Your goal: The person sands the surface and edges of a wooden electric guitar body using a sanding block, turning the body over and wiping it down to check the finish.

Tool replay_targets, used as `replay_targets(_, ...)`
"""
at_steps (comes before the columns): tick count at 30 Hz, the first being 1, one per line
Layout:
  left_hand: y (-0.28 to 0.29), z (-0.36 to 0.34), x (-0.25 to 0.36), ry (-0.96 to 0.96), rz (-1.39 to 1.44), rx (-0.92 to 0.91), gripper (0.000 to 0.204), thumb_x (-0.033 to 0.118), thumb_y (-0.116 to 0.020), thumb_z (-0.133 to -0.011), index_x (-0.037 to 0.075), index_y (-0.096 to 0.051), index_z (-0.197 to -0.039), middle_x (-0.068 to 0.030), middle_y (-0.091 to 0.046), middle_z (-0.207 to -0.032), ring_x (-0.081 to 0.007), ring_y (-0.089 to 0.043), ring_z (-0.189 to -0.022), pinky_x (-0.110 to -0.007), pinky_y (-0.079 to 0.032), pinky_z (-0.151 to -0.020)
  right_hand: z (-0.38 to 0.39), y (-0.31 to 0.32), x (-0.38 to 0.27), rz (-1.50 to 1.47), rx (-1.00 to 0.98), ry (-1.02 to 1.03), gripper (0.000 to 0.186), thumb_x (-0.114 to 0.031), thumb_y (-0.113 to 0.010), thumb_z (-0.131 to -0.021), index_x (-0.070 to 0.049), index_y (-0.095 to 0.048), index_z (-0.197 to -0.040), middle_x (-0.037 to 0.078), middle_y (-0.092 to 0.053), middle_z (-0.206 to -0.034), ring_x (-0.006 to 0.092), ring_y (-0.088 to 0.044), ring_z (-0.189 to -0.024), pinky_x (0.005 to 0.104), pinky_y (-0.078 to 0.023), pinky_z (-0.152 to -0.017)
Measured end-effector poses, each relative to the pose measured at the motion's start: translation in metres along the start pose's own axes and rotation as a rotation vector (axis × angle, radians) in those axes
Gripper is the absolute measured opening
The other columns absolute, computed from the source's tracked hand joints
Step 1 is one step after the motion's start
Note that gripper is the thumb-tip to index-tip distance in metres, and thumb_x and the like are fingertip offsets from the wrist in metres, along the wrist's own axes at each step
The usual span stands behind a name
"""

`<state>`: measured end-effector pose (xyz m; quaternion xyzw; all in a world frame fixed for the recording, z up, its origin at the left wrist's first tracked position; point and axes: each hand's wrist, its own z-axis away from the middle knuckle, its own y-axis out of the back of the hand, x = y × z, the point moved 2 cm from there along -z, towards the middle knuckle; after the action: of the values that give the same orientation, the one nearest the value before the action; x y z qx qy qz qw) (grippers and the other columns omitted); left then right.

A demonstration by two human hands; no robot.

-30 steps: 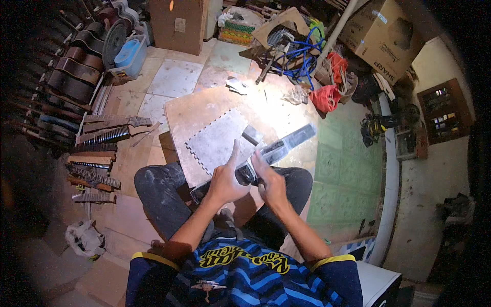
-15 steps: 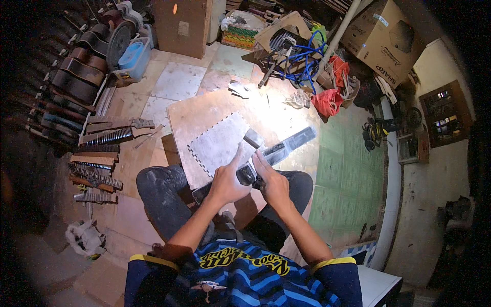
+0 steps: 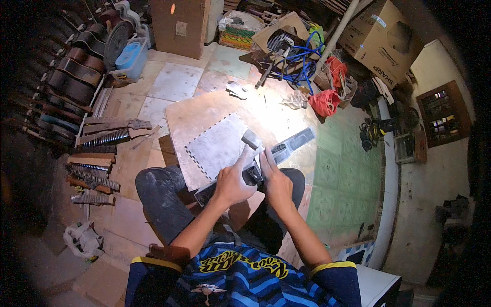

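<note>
A wide wooden board (image 3: pixel 176 120) lies before my crossed legs. My left hand (image 3: pixel 236 184) is closed round a small glossy black piece (image 3: pixel 251 175), with its thumb and forefinger pointing up the board. My right hand (image 3: pixel 276 179) meets it from the right, fingers pressed together beside a pale edge; what it grips is hidden. Beneath both hands a long dark-grey bar (image 3: pixel 299 140) runs aslant from my left knee to the far right. By my left fingertips stands a small dark block (image 3: pixel 251 138). A pale sheet with a black-and-white dashed edge (image 3: pixel 217 140) lies left of it.
Several slotted wooden guitar necks (image 3: pixel 110 137) lie on the floor at left, near a row of guitar bodies (image 3: pixel 76 71). A blue coiled hose (image 3: pixel 294 64), a red bag (image 3: pixel 325 104) and a large carton (image 3: pixel 381 41) stand at far right. A crumpled white bag (image 3: pixel 83 239) lies near left.
Both hands, with the black piece between them, have shifted slightly to the right relative to the board. The right fingers have come closer to the left hand. The small block stays in place.
</note>
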<state>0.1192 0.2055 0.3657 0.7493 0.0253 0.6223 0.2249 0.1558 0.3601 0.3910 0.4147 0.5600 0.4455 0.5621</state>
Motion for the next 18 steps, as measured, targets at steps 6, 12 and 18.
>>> replay_targets(6, 0.000, -0.001, -0.004, 0.061, -0.051, -0.023, 0.099, 0.012, -0.070, -0.059, 0.003, -0.031, -0.150, -0.0238, -0.069, -0.081, -0.0406, -0.069, -0.079, -0.043, -0.055, -0.076, 0.014, -0.002, 0.001, -0.047, 0.049, 0.019, 0.067, 0.009, -0.048, -0.078, -0.012, -0.048, -0.142, 0.017, -0.037, -0.153, 0.0384, -0.067, -0.089, 0.0449, -0.055, -0.072)
replay_targets(12, 0.006, -0.007, 0.000, 0.157, -0.029, -0.055, 0.099, 0.013, -0.072, -0.059, 0.001, -0.032, -0.149, -0.0226, -0.070, -0.085, -0.0403, -0.069, -0.081, -0.042, -0.056, -0.076, 0.019, -0.001, 0.002, -0.034, 0.020, -0.022, 0.065, 0.008, -0.049, -0.080, -0.014, -0.049, -0.141, 0.020, -0.029, -0.156, 0.0396, -0.068, -0.092, 0.0441, -0.055, -0.072)
replay_targets(18, -0.002, -0.009, -0.001, 0.088, 0.016, 0.013, 0.097, 0.015, -0.074, -0.060, 0.004, -0.035, -0.149, -0.0236, -0.070, -0.085, -0.0396, -0.069, -0.080, -0.043, -0.055, -0.075, -0.001, 0.003, 0.005, 0.040, 0.041, -0.058, 0.066, 0.007, -0.049, -0.081, -0.018, -0.050, -0.142, 0.021, -0.027, -0.157, 0.0391, -0.069, -0.089, 0.0429, -0.056, -0.068)
